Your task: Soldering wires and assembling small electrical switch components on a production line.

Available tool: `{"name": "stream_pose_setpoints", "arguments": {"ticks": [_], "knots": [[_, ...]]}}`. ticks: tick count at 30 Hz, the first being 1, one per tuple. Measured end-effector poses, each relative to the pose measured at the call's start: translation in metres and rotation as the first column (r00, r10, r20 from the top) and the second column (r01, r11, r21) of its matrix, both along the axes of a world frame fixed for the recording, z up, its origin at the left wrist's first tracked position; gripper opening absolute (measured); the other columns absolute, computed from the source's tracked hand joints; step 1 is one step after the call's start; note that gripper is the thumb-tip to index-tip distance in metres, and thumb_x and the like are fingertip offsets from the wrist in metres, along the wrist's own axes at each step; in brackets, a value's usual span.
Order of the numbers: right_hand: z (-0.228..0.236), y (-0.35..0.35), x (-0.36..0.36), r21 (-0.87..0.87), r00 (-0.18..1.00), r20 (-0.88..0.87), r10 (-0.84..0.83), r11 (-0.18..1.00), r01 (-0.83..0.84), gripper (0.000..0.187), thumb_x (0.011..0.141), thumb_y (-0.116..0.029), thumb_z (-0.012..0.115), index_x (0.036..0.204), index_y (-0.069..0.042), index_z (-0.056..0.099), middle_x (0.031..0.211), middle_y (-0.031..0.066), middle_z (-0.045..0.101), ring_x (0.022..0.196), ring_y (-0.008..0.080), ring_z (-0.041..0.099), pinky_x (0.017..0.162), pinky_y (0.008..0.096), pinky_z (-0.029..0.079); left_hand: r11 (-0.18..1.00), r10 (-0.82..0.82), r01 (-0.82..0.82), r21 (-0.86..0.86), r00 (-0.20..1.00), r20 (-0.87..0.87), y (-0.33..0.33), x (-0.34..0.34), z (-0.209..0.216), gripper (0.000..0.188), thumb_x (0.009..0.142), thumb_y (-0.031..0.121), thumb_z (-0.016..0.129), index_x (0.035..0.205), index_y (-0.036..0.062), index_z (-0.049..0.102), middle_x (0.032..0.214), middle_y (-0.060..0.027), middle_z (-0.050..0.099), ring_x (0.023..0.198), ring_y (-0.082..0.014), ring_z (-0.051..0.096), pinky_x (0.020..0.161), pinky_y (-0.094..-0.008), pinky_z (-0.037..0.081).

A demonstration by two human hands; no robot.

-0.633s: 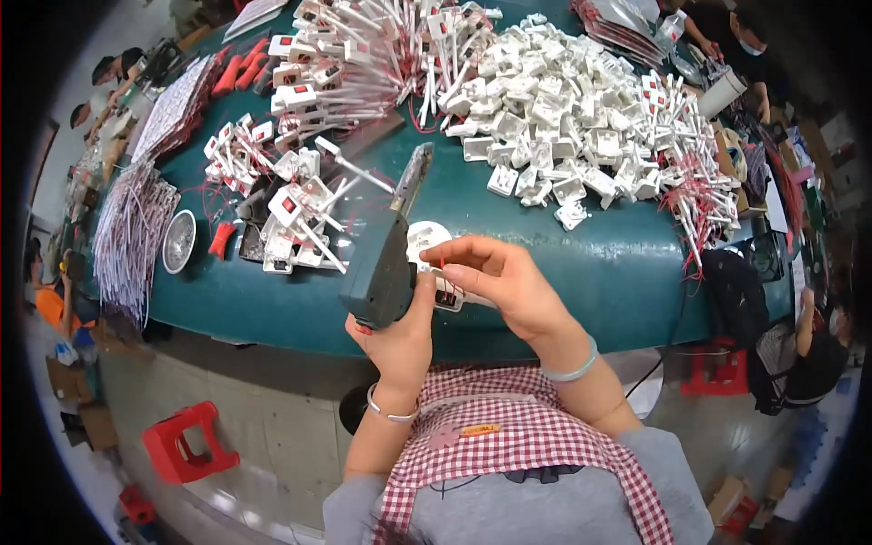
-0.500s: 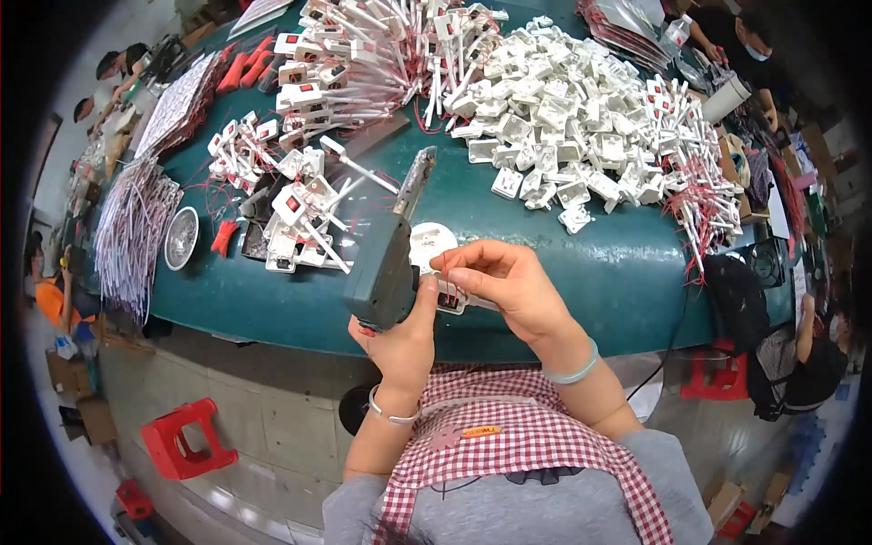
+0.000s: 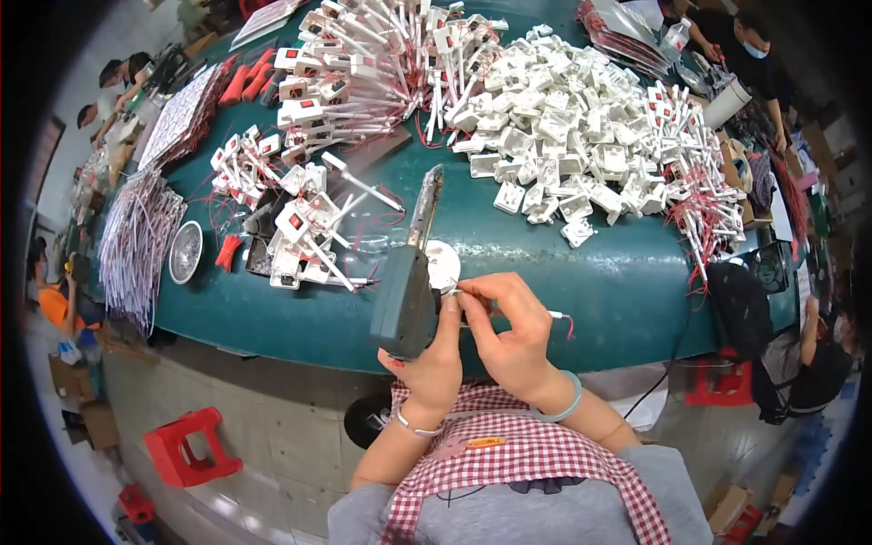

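Observation:
My left hand is closed round a dark green pistol-shaped power tool with a long, stained metal tip, which points away from me. Its thumb reaches across to the fingertips of my right hand. That hand is closed in a pinch on what looks like a thin wire, just beside the tool. A white tube with a red wire at its end sticks out behind my right hand; the rest of that piece is hidden. Beyond my fingers lies a white round disc, partly covered by the tool.
White plastic housings are heaped at the far right. Wired white pieces with red switches stand stacked at the far left. More such pieces lie left of the tool, near a metal bowl. A red stool stands on the floor.
Both hands and the tool have shifted slightly right and nearer. My right fingers have closed down toward my left thumb, and the white tube's wired end has come into view.

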State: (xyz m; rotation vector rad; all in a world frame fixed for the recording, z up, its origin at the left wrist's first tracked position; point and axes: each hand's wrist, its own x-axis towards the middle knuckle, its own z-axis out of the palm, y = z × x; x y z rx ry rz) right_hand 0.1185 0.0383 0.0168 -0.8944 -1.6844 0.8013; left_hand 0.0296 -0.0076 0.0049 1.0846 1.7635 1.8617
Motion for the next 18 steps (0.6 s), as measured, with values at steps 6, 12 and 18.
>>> {"name": "stream_pose_setpoints", "arguments": {"ticks": [6,12,18], "knots": [[0.001,0.009,-0.001,-0.071,1.000,0.010,-0.013,0.997,0.014,0.009,0.084,0.002,0.065,0.092,0.001,0.061,0.085,0.0121,0.061,0.066,0.0234,0.059,0.056,0.0320,0.048,0.999,0.039,-0.040,0.003,0.988,0.150,0.004,0.002,-0.004,0.029,0.083,0.003,0.072,0.109,-0.0032,0.062,0.103,-0.0064,0.066,0.083,-0.0124,0.063,0.073,-0.0267,0.050],[0.003,0.027,0.012,-0.334,0.983,0.094,0.159,0.935,-0.119,0.010,0.088,-0.006,0.062,0.090,0.003,0.059,0.081,0.0141,0.062,0.068,0.0229,0.063,0.060,0.0324,0.049,0.999,0.048,-0.053,0.008,0.947,0.318,0.006,-0.015,-0.001,0.032,0.085,-0.002,0.068,0.115,-0.0068,0.057,0.109,-0.0123,0.062,0.082,-0.0162,0.064,0.064,-0.0273,0.056],[0.000,0.042,-0.001,-0.220,0.966,0.221,0.134,0.972,-0.084,0.008,0.084,-0.007,0.064,0.086,0.000,0.061,0.078,0.0130,0.060,0.068,0.0251,0.062,0.061,0.0349,0.049,0.999,0.039,-0.030,-0.045,0.974,0.221,0.005,-0.027,-0.012,0.034,0.084,-0.003,0.069,0.115,-0.0082,0.057,0.110,-0.0136,0.061,0.077,-0.0169,0.064,0.063,-0.0275,0.058]]}}
